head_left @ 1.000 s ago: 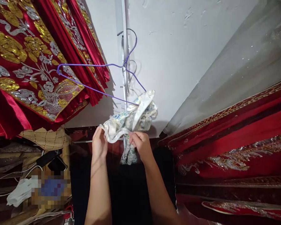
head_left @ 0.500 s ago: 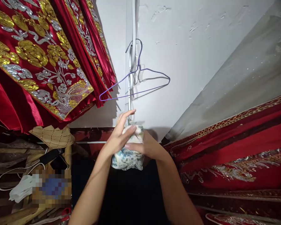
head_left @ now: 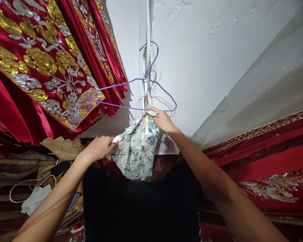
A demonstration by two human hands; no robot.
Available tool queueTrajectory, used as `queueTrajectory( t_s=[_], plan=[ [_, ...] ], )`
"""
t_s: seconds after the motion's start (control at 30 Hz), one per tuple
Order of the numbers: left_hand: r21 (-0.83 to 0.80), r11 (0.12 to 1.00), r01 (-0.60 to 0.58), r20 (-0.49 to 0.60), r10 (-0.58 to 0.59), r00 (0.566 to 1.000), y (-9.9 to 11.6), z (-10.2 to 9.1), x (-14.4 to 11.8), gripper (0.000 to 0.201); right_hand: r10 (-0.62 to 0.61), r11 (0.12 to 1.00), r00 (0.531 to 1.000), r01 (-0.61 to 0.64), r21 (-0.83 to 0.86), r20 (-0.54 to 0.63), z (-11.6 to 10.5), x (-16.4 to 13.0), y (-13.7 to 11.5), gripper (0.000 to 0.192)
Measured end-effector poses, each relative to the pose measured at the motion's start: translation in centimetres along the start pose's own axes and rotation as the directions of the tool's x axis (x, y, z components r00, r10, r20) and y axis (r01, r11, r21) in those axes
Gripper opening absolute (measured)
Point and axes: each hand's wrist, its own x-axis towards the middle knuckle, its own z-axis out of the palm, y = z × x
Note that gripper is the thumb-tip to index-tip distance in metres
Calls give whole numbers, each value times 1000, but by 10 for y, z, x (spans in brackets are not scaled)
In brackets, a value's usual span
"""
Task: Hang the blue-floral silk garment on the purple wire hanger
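Gripping a floral cloth [head_left: 137, 151] in both hands, left hand [head_left: 101, 148], right hand [head_left: 163, 121] at purple hanger [head_left: 131, 97], white wall [head_left: 204, 60], red embroidered drapes [head_left: 40, 67].

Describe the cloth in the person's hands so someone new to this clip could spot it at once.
Start at the white wall, where a purple wire hanger hangs from a hook. Just under its bottom bar, the floral cloth droops between the right hand and left hand. It is pale with blue-green flowers, unlike the red and gold embroidered fabrics around it.
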Motion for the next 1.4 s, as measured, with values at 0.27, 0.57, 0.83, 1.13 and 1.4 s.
queueTrajectory(
  t_s=[0.27,0.57,0.83,1.13,1.4],
  plan=[
    [192,976,102,-296,-42,954,-14,-18,1,37,-38,983,997,48,-177,60,-51,-44,-1,20],
    [-142,989,49,-439,-107,892,24,-84,14,45,58,965,996,-40,-258,63,-83,-70,-34,12],
    [9,986,168,-363,-153,919,13,-86,19,34,61,958,997,-44,-284,55,-83,-68,-30,15],
    [-3,914,-406,-664,302,684,63,-101,45,41,-22,979,980,61,-196,197,-65,-75,-35,21],
    [0,875,-484,-673,358,647,52,-110,88,30,-25,980,934,-47,-193,-356,-108,-89,-50,96]
  ],
)
